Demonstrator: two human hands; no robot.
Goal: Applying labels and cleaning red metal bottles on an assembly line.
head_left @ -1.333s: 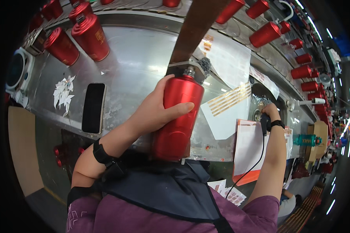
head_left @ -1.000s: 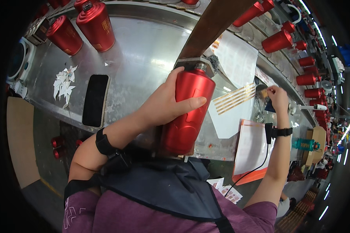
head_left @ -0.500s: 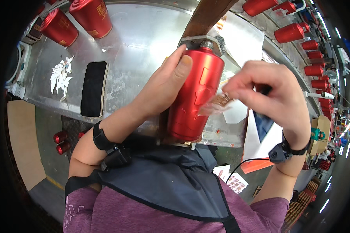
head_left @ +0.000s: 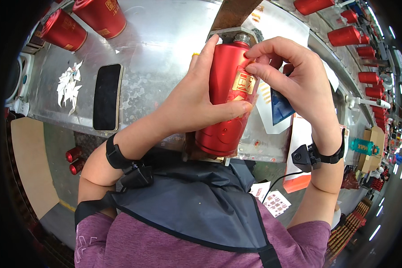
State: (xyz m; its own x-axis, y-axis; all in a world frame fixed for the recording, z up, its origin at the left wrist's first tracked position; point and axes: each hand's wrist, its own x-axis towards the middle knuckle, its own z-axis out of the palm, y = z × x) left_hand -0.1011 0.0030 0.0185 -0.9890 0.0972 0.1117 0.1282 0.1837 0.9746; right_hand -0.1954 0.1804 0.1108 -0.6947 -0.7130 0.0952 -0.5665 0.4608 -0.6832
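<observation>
A red bottle (head_left: 219, 136) with a clear neck lies before me on a fixture at the bench edge, its neck pointing away. My left hand (head_left: 187, 102) is wrapped along its left side, fingers toward the neck and thumb pressed across the front. Against the bottle's right side lies a clear film with a gold label (head_left: 244, 84), partly under that thumb. My right hand (head_left: 295, 76) pinches the film's upper edge between thumb and forefinger near the bottle's shoulder. Its other fingers are curled and partly hidden.
On the metal bench (head_left: 143, 44) lie a black phone (head_left: 107, 97) and crumpled white scraps (head_left: 69, 87). Two red containers (head_left: 100, 18) stand at the far left. A brown post (head_left: 234, 15) rises beyond the bottle. Red bottles (head_left: 344, 36) line the right side, and papers (head_left: 272, 123) lie below my right hand.
My right hand has moved up and left, bringing the film from beside the bottle onto its surface. My left thumb has swung down from near the shoulder onto the film.
</observation>
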